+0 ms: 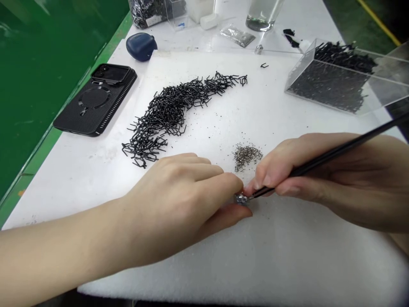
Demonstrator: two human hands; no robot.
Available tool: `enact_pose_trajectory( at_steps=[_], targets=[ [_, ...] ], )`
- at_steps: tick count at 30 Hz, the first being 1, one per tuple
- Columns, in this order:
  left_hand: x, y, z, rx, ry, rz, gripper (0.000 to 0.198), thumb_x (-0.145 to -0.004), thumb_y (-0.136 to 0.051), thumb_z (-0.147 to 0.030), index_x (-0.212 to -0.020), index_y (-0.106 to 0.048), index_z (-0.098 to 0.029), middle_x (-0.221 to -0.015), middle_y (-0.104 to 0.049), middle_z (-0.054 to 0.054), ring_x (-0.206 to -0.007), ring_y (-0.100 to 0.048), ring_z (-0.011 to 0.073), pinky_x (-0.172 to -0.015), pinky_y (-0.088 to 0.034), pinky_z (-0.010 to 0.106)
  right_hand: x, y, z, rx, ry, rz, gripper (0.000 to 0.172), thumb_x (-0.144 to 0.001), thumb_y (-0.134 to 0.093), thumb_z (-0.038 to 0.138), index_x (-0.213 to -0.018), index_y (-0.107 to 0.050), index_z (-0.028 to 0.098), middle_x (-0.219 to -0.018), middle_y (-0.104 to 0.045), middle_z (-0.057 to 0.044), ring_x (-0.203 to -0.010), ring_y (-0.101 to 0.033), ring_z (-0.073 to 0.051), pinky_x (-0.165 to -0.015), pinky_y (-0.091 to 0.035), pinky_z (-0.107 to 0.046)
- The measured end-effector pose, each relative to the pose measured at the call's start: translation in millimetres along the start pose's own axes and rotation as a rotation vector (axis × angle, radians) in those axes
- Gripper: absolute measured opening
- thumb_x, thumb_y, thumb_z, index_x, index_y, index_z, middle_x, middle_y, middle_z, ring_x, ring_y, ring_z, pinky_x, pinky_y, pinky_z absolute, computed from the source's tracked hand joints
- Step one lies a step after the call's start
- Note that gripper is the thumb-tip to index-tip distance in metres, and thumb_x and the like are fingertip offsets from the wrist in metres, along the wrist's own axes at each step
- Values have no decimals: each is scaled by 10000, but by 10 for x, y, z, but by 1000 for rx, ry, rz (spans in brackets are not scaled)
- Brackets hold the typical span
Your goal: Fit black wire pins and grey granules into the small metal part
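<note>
Between the thumb and index finger of my left hand (191, 198) is a small shiny metal piece (242, 199). My right hand (338, 179) grips a thin black stick-like tool (326, 163), whose tip touches the metal piece. Just behind the fingertips lies a little pile of tiny metallic bits (246, 156) on the white foam sheet (271, 256). Farther back, a curved heap of black forked pieces (172, 106) stretches across the sheet.
A black phone (96, 98) and a dark blue case (141, 46) lie at the left. A clear box of black pieces (335, 81) stands at the back right. Along the back are a glass (263, 15), a small bag (238, 35) and a black bag (148, 13).
</note>
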State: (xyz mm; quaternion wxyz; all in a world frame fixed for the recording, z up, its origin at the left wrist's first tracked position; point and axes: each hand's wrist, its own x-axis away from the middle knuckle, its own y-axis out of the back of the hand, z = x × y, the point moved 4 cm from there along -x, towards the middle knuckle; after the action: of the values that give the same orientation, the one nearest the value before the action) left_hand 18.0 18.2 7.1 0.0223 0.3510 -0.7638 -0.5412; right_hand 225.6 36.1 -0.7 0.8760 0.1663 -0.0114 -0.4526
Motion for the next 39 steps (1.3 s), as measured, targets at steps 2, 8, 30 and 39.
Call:
enact_pose_trajectory(
  at_steps=[2,8,30,39],
  targets=[
    [-1,1,-9,0,0,1,227,-1030,-697,-304,-965,-768,-98,-666,-583,-50,-583,-513,115,-615,-423,291,-5,-3,1,-1,0,6,246,-894,-795,145,-1028,-813,351,-946,-819,28,-868,-797,-207,-712,-676,-296],
    [20,2,-30,-2,7,13,203,-1027,-699,-285,-971,-763,-101,-680,-602,-48,-597,-539,114,-629,-443,292,-5,5,-2,29,-9,-10,239,-907,-781,148,-1015,-804,360,-932,-813,40,-844,-796,-198,-720,-680,-295],
    [23,10,-23,2,8,6,224,-1030,-698,-305,-996,-772,-97,-680,-603,-51,-594,-537,115,-630,-438,292,-2,5,0,55,-20,-17,117,-930,-807,282,-988,-809,383,-899,-821,48,-835,-804,-208,-692,-686,-301],
    [35,13,-27,3,18,12,197,-1031,-688,-275,-987,-765,-99,-690,-618,-44,-602,-548,114,-637,-447,292,-10,-2,-12,42,-33,-28,179,-928,-791,227,-1004,-817,387,-898,-818,31,-847,-801,-224,-697,-679,-333]
  ],
)
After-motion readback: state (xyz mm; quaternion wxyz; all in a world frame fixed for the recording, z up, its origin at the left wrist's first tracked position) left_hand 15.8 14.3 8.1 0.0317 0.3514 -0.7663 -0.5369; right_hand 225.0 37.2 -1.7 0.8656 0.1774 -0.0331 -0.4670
